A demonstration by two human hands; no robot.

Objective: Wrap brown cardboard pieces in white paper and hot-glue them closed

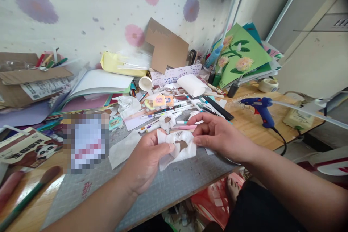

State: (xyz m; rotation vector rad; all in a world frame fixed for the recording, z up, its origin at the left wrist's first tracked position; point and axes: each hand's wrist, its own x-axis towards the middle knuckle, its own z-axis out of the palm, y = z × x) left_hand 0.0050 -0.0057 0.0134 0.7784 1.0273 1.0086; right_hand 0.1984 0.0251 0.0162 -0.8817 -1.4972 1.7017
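Note:
My left hand point(148, 163) pinches the left side of a white tissue paper piece point(189, 152) between thumb and fingers. The piece has ragged edges and a brown patch in its middle; whether that is cardboard or an opening I cannot tell. At its right edge my right hand point(212, 134) has its thumb and fingers closed on the tissue paper. Just beyond the piece lies a smaller torn white scrap point(166, 121) with a brown centre. Flat on the grey cutting mat point(108, 192), left of my left hand, is a white paper sheet point(125, 148).
Scattered markers point(174, 108) and crumpled tissue point(129, 106) cover the mat's far side. A blue glue gun point(258, 108) with its cord is at right. Behind stand brown cardboard point(168, 49), a white roll point(191, 85) and green flower artwork point(243, 56). A cardboard box point(27, 79) sits at left.

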